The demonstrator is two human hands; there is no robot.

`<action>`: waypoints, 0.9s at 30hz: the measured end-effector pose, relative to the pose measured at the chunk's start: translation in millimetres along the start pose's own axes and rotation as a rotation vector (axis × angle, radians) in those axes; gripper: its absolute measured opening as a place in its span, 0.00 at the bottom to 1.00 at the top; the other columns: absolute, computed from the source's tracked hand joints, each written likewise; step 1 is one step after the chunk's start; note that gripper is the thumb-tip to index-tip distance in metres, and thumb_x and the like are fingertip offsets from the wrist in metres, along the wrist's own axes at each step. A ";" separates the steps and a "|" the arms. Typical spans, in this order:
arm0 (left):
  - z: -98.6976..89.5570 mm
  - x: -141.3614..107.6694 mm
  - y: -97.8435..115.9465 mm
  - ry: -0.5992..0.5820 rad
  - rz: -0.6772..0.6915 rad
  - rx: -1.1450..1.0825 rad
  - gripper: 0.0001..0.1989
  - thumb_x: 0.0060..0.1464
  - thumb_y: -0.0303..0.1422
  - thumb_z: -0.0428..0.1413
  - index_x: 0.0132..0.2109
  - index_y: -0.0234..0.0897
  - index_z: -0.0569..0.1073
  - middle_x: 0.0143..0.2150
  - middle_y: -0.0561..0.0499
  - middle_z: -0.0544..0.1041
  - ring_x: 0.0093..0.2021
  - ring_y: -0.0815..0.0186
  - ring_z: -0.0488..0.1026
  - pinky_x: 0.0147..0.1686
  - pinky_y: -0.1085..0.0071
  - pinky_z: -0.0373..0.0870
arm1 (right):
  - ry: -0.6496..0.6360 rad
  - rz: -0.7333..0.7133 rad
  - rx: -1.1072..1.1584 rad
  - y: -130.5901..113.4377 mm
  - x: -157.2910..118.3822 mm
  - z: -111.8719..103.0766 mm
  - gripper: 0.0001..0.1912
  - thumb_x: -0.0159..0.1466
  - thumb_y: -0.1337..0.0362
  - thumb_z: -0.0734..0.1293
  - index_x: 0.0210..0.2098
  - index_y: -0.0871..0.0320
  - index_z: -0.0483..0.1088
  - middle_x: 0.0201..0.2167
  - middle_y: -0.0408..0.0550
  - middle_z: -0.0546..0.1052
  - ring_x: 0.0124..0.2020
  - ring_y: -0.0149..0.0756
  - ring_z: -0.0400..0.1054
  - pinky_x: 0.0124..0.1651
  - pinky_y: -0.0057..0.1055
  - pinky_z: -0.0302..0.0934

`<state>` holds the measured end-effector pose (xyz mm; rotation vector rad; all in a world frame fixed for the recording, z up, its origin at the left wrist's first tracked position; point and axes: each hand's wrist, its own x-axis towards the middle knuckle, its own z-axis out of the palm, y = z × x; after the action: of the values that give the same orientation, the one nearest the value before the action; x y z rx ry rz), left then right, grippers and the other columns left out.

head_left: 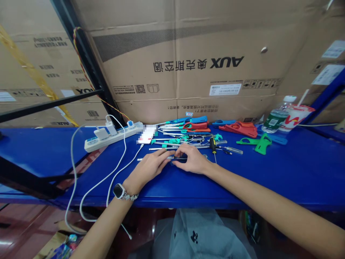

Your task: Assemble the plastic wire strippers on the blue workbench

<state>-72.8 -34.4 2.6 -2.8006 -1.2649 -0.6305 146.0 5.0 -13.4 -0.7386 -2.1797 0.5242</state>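
My left hand (pixel 153 163), with a watch (pixel 121 191) at the wrist, has its fingers closed on a thin metal tube (pixel 140 159) lying level near the blue table's middle. My right hand (pixel 192 159) is pinched at the right part of the same piece; the exact part between its fingertips is too small to tell. Behind both hands lie several metal tubes with green parts (pixel 172 141). A yellow and black screwdriver (pixel 212 144) rests just beyond my right hand, and a clear-handled piece (pixel 234 150) lies to its right.
On the blue table (pixel 269 176) are a white power strip (pixel 113 138) with cables at left, red handles (pixel 238 129), green handles (pixel 261 143), a bottle (pixel 279 115) and a cup (pixel 298 117) at right. Cardboard boxes (pixel 188 43) stand behind.
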 end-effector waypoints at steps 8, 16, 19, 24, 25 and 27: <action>-1.6 -1.1 5.2 -0.054 0.039 0.078 0.17 0.73 0.34 0.43 0.60 0.43 0.72 0.45 0.47 0.74 0.33 0.65 0.76 0.34 0.68 0.75 | 0.035 0.067 0.236 -4.0 0.7 -4.6 0.18 0.51 0.71 0.63 0.39 0.52 0.56 0.33 0.42 0.70 0.34 0.37 0.66 0.42 0.38 0.63; 1.2 3.1 1.1 -0.064 0.111 -0.061 0.16 0.74 0.33 0.43 0.52 0.37 0.75 0.43 0.46 0.75 0.41 0.61 0.76 0.43 0.63 0.77 | 0.020 0.064 0.273 2.3 2.4 -1.6 0.17 0.53 0.73 0.62 0.40 0.53 0.58 0.30 0.41 0.70 0.32 0.36 0.66 0.40 0.36 0.62; 3.8 2.5 -2.4 -0.030 0.171 -0.066 0.17 0.73 0.33 0.44 0.53 0.38 0.77 0.43 0.45 0.76 0.44 0.60 0.74 0.45 0.62 0.77 | 0.008 0.072 0.244 3.3 2.5 -0.6 0.16 0.53 0.74 0.62 0.40 0.53 0.60 0.30 0.41 0.70 0.33 0.35 0.67 0.40 0.35 0.63; 7.9 0.5 -5.5 -0.031 0.155 -0.076 0.17 0.73 0.33 0.46 0.57 0.38 0.77 0.51 0.41 0.73 0.50 0.58 0.74 0.49 0.57 0.77 | -0.002 0.084 0.222 3.5 2.6 -0.4 0.16 0.54 0.75 0.62 0.40 0.54 0.61 0.30 0.41 0.71 0.33 0.35 0.67 0.41 0.35 0.64; 8.4 0.4 -5.9 -0.037 0.149 -0.074 0.17 0.73 0.33 0.46 0.57 0.38 0.77 0.51 0.41 0.73 0.50 0.58 0.74 0.49 0.57 0.77 | -0.005 0.082 0.223 3.5 2.5 -0.4 0.16 0.54 0.76 0.62 0.40 0.54 0.61 0.30 0.41 0.71 0.33 0.35 0.67 0.41 0.35 0.64; 9.3 0.6 -6.9 -0.042 0.145 -0.080 0.17 0.73 0.33 0.46 0.57 0.37 0.77 0.51 0.41 0.74 0.50 0.58 0.74 0.50 0.57 0.77 | -0.012 0.079 0.225 3.8 2.4 -0.5 0.16 0.54 0.76 0.62 0.40 0.54 0.61 0.30 0.41 0.72 0.33 0.35 0.68 0.41 0.35 0.64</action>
<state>-74.1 -27.8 -6.8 -2.9519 -1.0518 -0.6310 146.3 9.5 -14.0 -0.7015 -2.0655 0.8019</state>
